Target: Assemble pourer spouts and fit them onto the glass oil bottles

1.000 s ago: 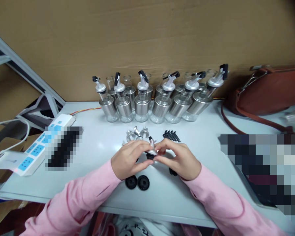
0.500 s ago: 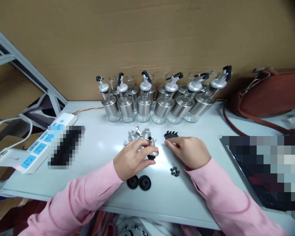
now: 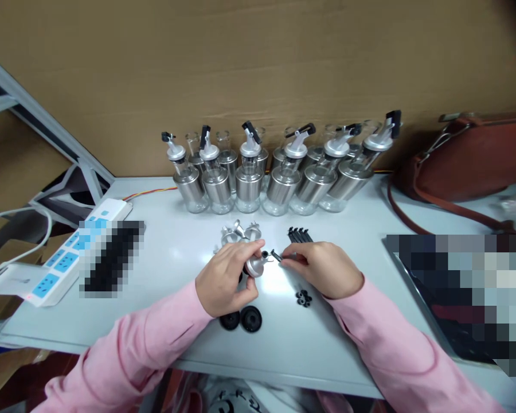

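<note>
My left hand (image 3: pixel 227 278) grips a silver pourer spout (image 3: pixel 254 266), tipped so that its nozzle points right. Between thumb and forefinger of my right hand (image 3: pixel 327 268) is a small black flip cap (image 3: pixel 276 256), close to the nozzle; whether they touch I cannot tell. Behind my right hand lie several more black flip caps (image 3: pixel 298 234) in a row. Small black rings (image 3: pixel 303 298) are clustered below it. Several silver spout parts (image 3: pixel 241 230) lie beyond my left hand, which partly covers them. Two round black stoppers (image 3: pixel 251 319) sit near the table's front.
Glass bottles with steel sleeves (image 3: pixel 248 186) stand in rows at the back, the front ones fitted with pourers. A power strip (image 3: pixel 64 261) and a blurred dark object lie left. A brown handbag (image 3: pixel 473 163) and a blurred dark flat item are at right.
My right hand has picked a black flip cap from the row and brought it left to the spout. My left hand has tilted the spout, turning its nozzle towards the cap.
</note>
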Demonstrator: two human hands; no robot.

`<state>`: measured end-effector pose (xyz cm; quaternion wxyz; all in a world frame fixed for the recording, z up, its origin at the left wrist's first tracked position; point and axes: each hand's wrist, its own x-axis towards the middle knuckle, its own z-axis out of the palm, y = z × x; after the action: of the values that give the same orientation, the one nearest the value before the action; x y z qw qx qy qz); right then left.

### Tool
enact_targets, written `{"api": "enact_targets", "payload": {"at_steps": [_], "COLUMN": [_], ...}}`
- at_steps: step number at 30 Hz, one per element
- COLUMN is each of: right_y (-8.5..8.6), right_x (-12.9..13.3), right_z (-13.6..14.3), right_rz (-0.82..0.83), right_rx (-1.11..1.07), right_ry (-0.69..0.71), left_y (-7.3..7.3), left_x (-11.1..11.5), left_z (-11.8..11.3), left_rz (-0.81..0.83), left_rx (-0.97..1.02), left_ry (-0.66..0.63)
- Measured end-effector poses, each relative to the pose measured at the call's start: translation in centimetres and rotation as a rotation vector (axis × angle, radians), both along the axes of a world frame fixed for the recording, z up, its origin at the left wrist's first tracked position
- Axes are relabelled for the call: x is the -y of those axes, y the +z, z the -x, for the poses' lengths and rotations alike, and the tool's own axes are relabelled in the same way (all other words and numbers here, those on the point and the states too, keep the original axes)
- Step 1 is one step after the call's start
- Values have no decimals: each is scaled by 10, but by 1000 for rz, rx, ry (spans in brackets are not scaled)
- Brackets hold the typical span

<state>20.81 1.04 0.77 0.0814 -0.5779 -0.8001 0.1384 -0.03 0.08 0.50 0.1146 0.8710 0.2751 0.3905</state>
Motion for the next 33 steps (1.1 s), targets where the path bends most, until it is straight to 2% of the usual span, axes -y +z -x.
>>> {"api": "enact_targets", "payload": {"at_steps": [5,8,14,17,21,25,28,33], "right_y": [6,9,9,8,10,13,13,12], "right_x": [2,3,6,7,8,12,13,12], "right_z": [3,6,9,8,7,11,15,15], "right_rz": [127,183,173,62,-44,92,200,200], "right_rx": [25,10,-38,-199,-525,-792,-895,-989], "right_ry": [-54,-72,-38,-53,-63,-162,-180,-194], "left_y": [0,-1,0,0,0,-2,-4,-5], "left_x": [-1,-1,0,0,3,3,2,2], "left_z": [0,0,0,0,0,0,0,1], "left_rz": [-16,4,81,139,240,241,255,284], "left_rx": [-102,-97,-32,-10,17,40,55,80], "left_ry": [32,53,68,59,-13,-83,-94,-81]}}
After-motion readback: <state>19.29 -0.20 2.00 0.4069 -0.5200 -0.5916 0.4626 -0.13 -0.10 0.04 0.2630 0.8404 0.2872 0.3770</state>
